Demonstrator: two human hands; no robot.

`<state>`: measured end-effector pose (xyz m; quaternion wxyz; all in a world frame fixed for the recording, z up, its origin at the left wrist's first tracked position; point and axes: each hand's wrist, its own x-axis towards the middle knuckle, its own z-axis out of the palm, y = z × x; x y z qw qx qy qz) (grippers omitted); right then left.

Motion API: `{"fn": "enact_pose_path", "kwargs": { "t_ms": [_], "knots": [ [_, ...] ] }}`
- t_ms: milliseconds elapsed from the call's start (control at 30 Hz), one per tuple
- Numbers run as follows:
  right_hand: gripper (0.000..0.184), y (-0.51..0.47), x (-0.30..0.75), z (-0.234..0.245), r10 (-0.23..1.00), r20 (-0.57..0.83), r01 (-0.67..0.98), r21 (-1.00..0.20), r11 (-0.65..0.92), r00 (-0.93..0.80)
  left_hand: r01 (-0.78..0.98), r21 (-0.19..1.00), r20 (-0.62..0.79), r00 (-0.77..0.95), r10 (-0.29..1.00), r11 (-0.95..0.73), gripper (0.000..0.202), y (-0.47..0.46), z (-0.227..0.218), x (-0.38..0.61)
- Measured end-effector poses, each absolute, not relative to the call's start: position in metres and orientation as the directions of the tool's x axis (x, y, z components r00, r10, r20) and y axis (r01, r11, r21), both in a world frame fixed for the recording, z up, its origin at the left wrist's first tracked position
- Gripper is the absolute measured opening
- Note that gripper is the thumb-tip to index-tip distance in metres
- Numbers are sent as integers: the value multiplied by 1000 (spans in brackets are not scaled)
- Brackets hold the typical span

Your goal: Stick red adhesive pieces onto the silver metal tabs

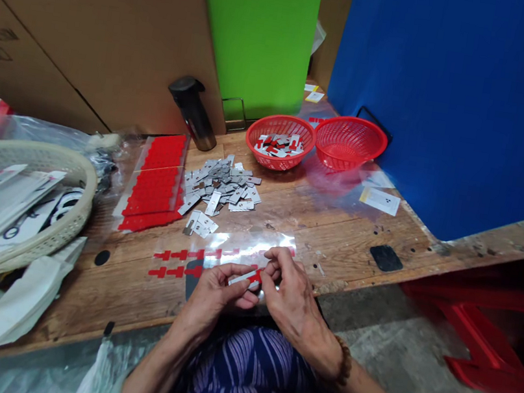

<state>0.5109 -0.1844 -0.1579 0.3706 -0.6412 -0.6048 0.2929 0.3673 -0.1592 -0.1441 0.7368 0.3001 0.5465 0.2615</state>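
Note:
Both hands meet at the near edge of a wooden table [317, 224]. My left hand [215, 291] and my right hand [289, 292] pinch a small metal strip with a red sticker [246, 277] between their fingertips. Just left of them, red stickers [178, 263] lie in two rows on a clear plastic sheet [239, 246]. Farther back lies a pile of small metal plates [221, 187], beside sheets of red stickers [155, 184].
Two red baskets stand at the back: one [277, 140] holds finished pieces, the other [351, 143] looks bare. A cream basket [19, 206] with papers sits at left. A black bottle [193, 113] leans against cardboard boxes. Red stools [492, 336] stand at right.

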Motion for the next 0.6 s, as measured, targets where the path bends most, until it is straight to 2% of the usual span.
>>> {"fn": "enact_pose_path", "kwargs": {
  "t_ms": [400, 500, 600],
  "knots": [
    [26, -184, 510, -162, 978, 168, 626, -778, 54, 124, -65, 738, -647, 211, 732, 671, 43, -160, -147, 366],
    [26, -179, 519, -164, 971, 182, 548, -833, 68, 156, -69, 739, -652, 176, 737, 670, 39, -159, -146, 365],
    [16, -176, 527, -163, 989, 72, 419, -908, 11, 131, -82, 734, -656, 173, 734, 675, 37, -158, -145, 365]
  ]
}}
